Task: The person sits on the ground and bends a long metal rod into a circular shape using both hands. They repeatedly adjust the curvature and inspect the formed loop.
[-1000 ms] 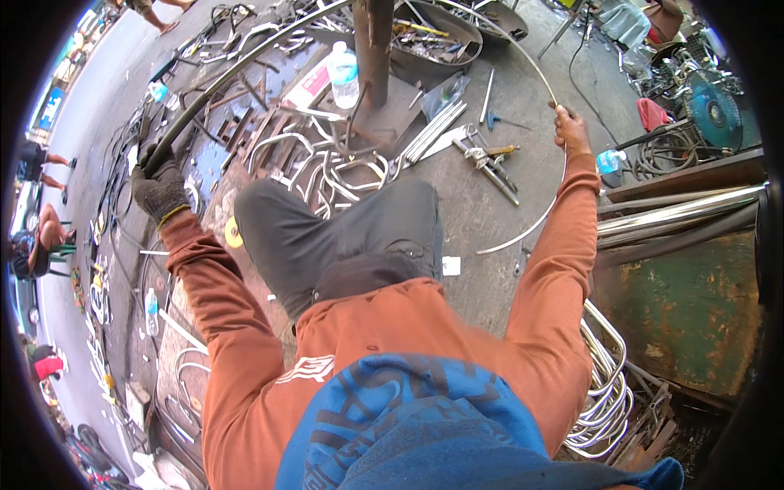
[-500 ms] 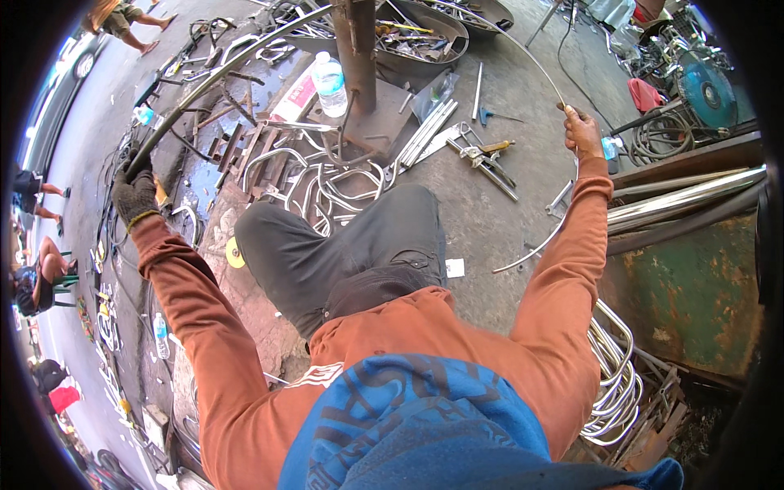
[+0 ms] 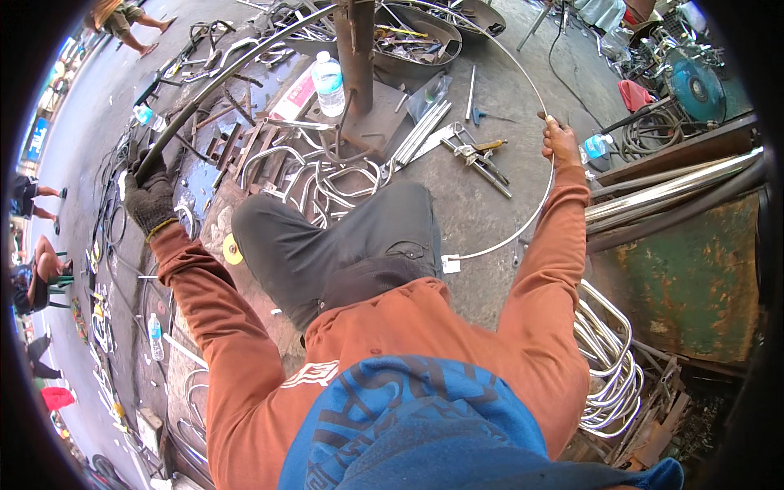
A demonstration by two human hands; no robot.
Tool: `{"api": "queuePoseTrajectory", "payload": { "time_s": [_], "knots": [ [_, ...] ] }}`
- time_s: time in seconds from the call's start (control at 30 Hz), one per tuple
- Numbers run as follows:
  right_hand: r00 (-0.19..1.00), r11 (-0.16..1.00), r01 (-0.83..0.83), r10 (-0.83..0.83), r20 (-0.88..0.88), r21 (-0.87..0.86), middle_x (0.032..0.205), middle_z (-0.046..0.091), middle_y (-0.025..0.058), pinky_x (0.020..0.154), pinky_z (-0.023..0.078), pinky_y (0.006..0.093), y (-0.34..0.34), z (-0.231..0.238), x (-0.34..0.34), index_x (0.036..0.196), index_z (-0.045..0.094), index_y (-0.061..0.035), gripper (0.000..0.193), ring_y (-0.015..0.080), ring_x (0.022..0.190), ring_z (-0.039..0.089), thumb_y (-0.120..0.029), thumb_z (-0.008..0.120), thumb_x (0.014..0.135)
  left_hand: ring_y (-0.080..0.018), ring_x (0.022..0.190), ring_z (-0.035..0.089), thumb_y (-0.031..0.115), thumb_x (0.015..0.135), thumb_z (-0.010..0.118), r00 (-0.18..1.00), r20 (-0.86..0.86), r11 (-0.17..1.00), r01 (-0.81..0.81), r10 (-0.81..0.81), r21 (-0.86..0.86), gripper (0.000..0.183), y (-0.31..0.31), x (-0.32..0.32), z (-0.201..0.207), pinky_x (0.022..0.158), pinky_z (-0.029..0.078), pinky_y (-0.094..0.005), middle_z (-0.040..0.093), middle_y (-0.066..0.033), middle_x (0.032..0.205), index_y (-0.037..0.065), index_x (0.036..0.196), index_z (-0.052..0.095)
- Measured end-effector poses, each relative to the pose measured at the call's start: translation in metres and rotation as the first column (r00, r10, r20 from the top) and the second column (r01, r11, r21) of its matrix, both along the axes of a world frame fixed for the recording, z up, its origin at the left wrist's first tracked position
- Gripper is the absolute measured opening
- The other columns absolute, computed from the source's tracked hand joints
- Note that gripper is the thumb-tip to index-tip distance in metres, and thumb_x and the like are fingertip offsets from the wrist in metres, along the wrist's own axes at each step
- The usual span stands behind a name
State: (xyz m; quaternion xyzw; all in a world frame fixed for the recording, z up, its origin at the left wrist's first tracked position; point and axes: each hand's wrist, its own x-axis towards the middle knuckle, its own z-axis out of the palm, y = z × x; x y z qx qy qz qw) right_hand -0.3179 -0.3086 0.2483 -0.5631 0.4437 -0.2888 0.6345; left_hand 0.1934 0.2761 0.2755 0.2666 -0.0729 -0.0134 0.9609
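At the left of the frame the gloved left hand is closed around a dark curved pipe. At the upper right the bare right hand grips a thin bent metal rod.

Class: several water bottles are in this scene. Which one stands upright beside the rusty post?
The clear bottle with the white cap, just left of the rusty post. The others lie farther off: one near the right hand, one by the gloved left hand.

Left hand: dark knitted-glove left hand fisted, arm stretched out left of the raised dark-trousered knee;
Right hand: bare right hand clenched, arm extended right of that knee
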Motion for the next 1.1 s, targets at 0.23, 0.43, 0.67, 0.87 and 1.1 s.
{"api": "queuePoseTrajectory", "payload": {
  "time_s": [0.23, 0.43, 0.67, 0.87, 1.1],
  "knots": [
    [0.992, 0.999, 0.034, -0.035, 0.12, 0.016, 0.06, 0.039, -0.0066, 0.035, 0.025, 0.0195, 0.011, -0.014, -0.002, 0.106, 0.063, -0.0088, 0.022, 0.0017, 0.041, 0.029, -0.022, 0.054, 0.091, -0.0362, 0.1, 0.056, 0.015, 0.093, 0.04, 0.986, 0.036, 0.986, -0.164, 0.163, 0.029, 0.032, -0.021, -0.099, -0.009, 0.092, 0.047, -0.0494, 0.056, -0.028, 0.104, -0.014, 0.098, 0.051],
    [0.999, 0.998, 0.03, -0.029, 0.027, -0.054, 0.057, 0.038, -0.0068, 0.034, 0.026, 0.0201, -0.005, 0.006, -0.006, 0.103, 0.064, -0.0087, 0.019, 0.0016, 0.04, 0.029, -0.02, 0.055, 0.09, -0.0193, 0.082, 0.065, 0.012, 0.082, 0.066, 0.696, 0.696, 0.25, -0.715, 0.174, 0.653, 0.023, 0.005, 0.017, 0.001, 0.077, 0.05, -0.0267, 0.067, -0.0135, 0.092, -0.005, 0.098, 0.063],
    [0.991, 0.995, 0.094, -0.096, 0.088, 0.035, 0.057, 0.038, -0.0067, 0.034, 0.025, 0.0202, 0.012, -0.008, -0.012, 0.105, 0.063, -0.0085, 0.02, 0.0019, 0.039, 0.028, -0.02, 0.056, 0.091, -0.0227, 0.092, 0.062, 0.002, 0.086, 0.054, 0.859, 0.489, 0.536, -0.488, 0.152, 0.689, 0.019, 0.015, 0.058, 0.005, 0.087, 0.048, -0.0308, 0.064, -0.0173, 0.1, -0.008, 0.102, 0.059],
    [0.989, 0.991, 0.112, -0.118, 0.084, 0.076, 0.058, 0.037, -0.0068, 0.035, 0.026, 0.0202, 0.026, -0.005, -0.014, 0.107, 0.062, -0.0081, 0.021, 0.0022, 0.04, 0.028, -0.02, 0.055, 0.091, -0.0349, 0.102, 0.057, 0.01, 0.092, 0.035, 0.952, 0.244, 0.859, -0.278, 0.186, 0.43, 0.029, -0.004, 0.039, 0.01, 0.094, 0.046, -0.0468, 0.057, -0.0247, 0.106, -0.011, 0.102, 0.052],
    [0.984, 0.995, 0.086, -0.092, 0.152, 0.041, 0.06, 0.038, -0.0067, 0.036, 0.027, 0.0198, 0.031, -0.011, -0.013, 0.109, 0.061, -0.0077, 0.023, 0.0018, 0.042, 0.029, -0.02, 0.054, 0.091, -0.0381, 0.099, 0.056, 0.011, 0.093, 0.037, 0.995, 0.016, 0.992, -0.099, 0.098, 0.073, 0.028, 0.001, -0.033, -0.002, 0.093, 0.046, -0.0502, 0.056, -0.0268, 0.103, -0.013, 0.1, 0.049]
  ]
}}
